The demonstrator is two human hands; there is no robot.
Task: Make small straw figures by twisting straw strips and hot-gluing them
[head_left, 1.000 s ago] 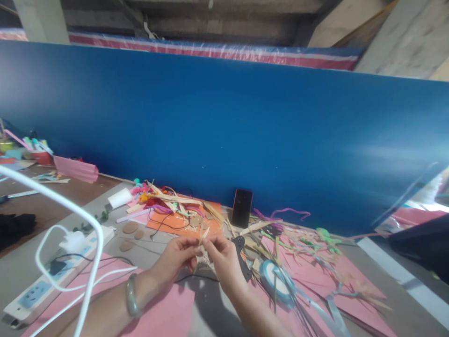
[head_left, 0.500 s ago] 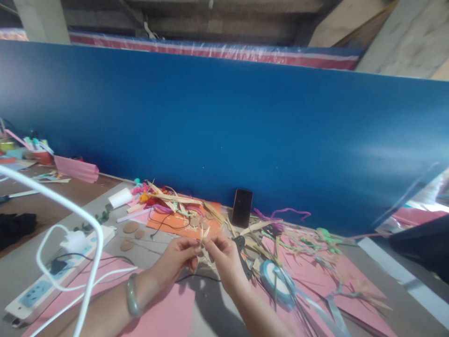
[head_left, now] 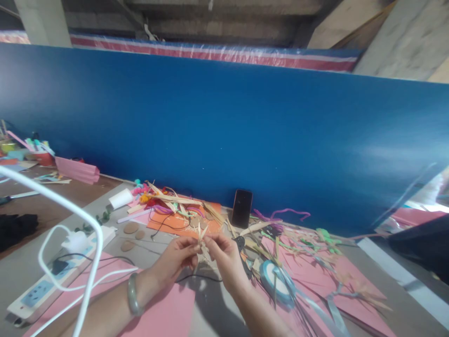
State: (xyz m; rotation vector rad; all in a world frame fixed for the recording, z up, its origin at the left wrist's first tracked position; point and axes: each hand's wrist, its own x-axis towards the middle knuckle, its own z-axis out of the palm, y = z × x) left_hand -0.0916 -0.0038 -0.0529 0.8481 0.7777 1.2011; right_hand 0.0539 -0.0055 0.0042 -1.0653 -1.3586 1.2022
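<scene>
Between my two hands is a small pale, straw-coloured piece with pointed strips (head_left: pixel 201 232), like dried husk or leaf. My left hand (head_left: pixel 178 257), with a jade-coloured bangle (head_left: pixel 133 295) on its wrist, pinches it from the left. From the right, my right hand (head_left: pixel 225 258) pinches the same piece between thumb and finger. Its lower part is partly hidden by my fingers. Just beyond lies orange paper (head_left: pixel 164 225) strewn with dried strips (head_left: pixel 178 199) and pale shavings. Pink paper (head_left: pixel 164 304) lies under my left forearm.
A phone (head_left: pixel 242 208) leans against the blue partition (head_left: pixel 224 117). At left are a white power strip (head_left: pixel 38 292), a looping white cable (head_left: pixel 96 252), a paper cup (head_left: pixel 120 199) and wooden discs (head_left: pixel 131 228). A roll of blue tape (head_left: pixel 277 281) and wires lie at right.
The husk-like piece stands slightly differently between my fingertips, its pointed tips more spread. Both hands keep nearly the same place and grip.
</scene>
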